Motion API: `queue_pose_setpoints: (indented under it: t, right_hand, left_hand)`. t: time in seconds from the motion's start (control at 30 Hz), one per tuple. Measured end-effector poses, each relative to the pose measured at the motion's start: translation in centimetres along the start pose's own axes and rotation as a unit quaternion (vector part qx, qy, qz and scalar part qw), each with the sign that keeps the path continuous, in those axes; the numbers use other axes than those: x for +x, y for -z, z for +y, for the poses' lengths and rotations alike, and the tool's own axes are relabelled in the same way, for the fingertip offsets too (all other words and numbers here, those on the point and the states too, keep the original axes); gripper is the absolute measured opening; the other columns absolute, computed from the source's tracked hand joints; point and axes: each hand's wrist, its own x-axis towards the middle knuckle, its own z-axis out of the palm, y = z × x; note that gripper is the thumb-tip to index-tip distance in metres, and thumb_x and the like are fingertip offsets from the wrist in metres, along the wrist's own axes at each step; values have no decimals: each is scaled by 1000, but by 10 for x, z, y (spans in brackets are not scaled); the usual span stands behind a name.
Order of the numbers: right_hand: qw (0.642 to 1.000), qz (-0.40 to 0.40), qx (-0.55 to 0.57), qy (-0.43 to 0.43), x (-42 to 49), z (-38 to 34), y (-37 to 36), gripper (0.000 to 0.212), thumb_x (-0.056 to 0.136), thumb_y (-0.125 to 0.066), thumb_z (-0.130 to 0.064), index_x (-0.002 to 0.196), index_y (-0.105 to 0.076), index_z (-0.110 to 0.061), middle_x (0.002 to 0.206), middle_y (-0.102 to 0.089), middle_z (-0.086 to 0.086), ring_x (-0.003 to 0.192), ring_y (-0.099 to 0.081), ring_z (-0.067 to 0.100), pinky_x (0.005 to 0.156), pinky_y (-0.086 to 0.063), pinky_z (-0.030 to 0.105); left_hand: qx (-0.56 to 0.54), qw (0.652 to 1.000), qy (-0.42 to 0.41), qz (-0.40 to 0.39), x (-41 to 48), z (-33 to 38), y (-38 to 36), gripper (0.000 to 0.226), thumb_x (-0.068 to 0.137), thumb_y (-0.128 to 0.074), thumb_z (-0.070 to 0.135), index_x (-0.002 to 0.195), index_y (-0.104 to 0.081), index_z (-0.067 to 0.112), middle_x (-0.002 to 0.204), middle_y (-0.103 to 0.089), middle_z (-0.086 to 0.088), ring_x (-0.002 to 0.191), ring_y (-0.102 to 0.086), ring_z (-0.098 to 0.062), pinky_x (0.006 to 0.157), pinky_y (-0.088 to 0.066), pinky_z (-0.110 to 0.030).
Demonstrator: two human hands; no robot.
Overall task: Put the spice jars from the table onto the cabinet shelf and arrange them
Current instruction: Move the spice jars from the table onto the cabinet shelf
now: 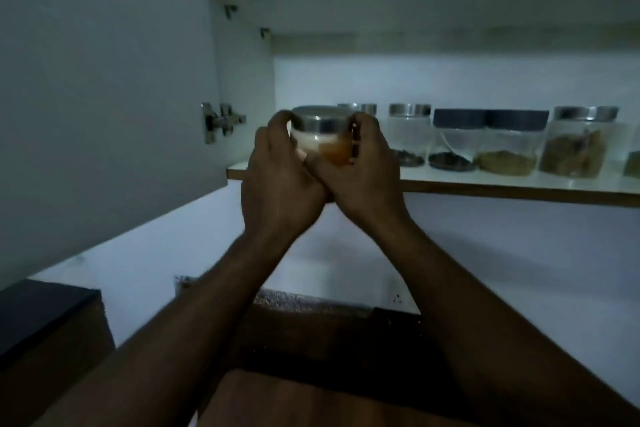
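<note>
Glass jar in hand: we hold a steel-lidded spice jar between both palms, at the left end of the cabinet shelf; whether its base touches the board we cannot tell — our hands hide it.
Left hand: fingers curled round the jar's left side, fingertips up at the lid rim.
Right hand: fingers wrapped round the right side, closed on the glass.
Contents of held jar: amber-brown below, pale above; blur keeps us from saying more.
Progress: we judge the task well along — several jars already stand in a row on the shelf, and this one is being added at the left end.
Remaining: release, any straightening of the row; the table is out of view, so we cannot count jars left.
Row, left to right: steel-lidded jar with a thin dark layer; dark-lidded jar with dark bits at the bottom; dark-lidded jar with an olive-tan powder, low; steel-lidded jar over half full of coarse brown spice.
Behind our hands: another steel lid, jar body hidden.
</note>
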Motion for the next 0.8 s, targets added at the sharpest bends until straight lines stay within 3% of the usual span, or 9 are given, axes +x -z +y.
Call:
queue_pose_setpoints:
  t: [0.1,0.2,0.33,0.43,0.5,0.53,0.7,0.8]
  right_hand:
    - [999,-7,-50,-16,52,-2,-20,69,71,-74,-57,129,-54,-25,119,-60,-4,104,-61,15,88,-54,36]
    - [995,-33,-82,-50,83,13,-38,64,77,-75,-49,130,-53,-21,119,-64,1,106,-63,20,90,-53,36]
    - [981,-73,-152,-95,93,45,-60,50,83,-71,-42,123,-58,-15,112,-70,7,96,-66,23,78,-52,30]
    - [974,-80,-188,-101,96,59,-70,41,82,-72,-40,112,-62,-13,102,-71,5,86,-67,21,71,-57,33]
    - [974,-68,-198,-91,97,59,-69,38,82,-74,-38,107,-63,-12,98,-71,3,75,-62,15,55,-45,24]
    - [974,-61,-201,-85,95,58,-68,39,82,-75,-38,108,-63,-11,98,-70,4,76,-61,16,55,-40,23]
    - [981,-6,-192,-19,66,49,-57,37,84,-73,-29,112,-62,-9,105,-68,6,93,-66,21,73,-52,30]
    - [989,51,-125,53,22,51,-42,33,87,-71,-27,116,-63,-12,112,-66,1,99,-64,15,83,-56,30]
  left_hand:
    - [46,999,20,1,50,-8,-10,77,74,-64,43,144,-39,22,127,-55,-6,104,-62,-26,77,-52,-37]
    - [91,993,53,-51,76,-24,-28,76,81,-71,32,146,-36,16,129,-54,-13,107,-61,-34,82,-52,-42]
    - [153,974,110,-127,78,-45,-55,80,86,-74,28,150,-28,14,129,-53,-18,111,-61,-39,91,-54,-48]
    - [186,969,109,-122,76,-57,-68,78,84,-77,24,146,-32,10,125,-54,-18,110,-61,-38,89,-55,-47]
    - [178,971,105,-117,77,-59,-70,71,87,-73,25,144,-35,9,124,-55,-19,108,-62,-39,89,-54,-46]
    - [174,972,109,-115,78,-59,-70,70,88,-73,25,145,-35,8,125,-55,-19,109,-61,-39,89,-52,-46]
    - [129,985,94,-71,53,-50,-63,89,88,-73,26,156,-22,3,145,-42,-21,125,-50,-39,99,-48,-45]
    - [51,998,20,19,14,-45,-56,75,89,-73,28,150,-37,7,142,-46,-14,124,-50,-29,97,-48,-34]
